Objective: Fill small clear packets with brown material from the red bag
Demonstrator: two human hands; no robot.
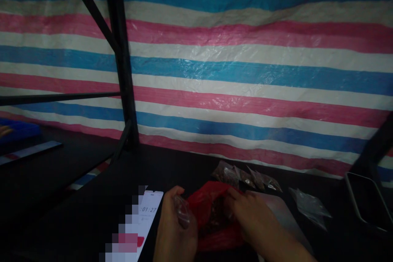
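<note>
A red plastic bag [211, 191] stands open in front of me, with dark brown loose bits [215, 212] inside. My left hand [172, 229] is closed around a small clear plastic bag [183, 212] at the left side of the red bag. Over the right rim reaches my right hand [251, 215], its fingers curled down into the loose bits. Its fingertips are hidden, so I cannot make out what they grip. Behind the red bag lie several small clear bags with brown contents [245, 177].
A lit phone [149, 215] showing a timer lies left on the black table [101, 208]. A pale flat panel [274, 206] sits beneath my right arm. Flat clear bags [310, 208] and a dark-screened device [367, 200] are at right. A black metal post [124, 69] rises before striped sheeting [245, 69].
</note>
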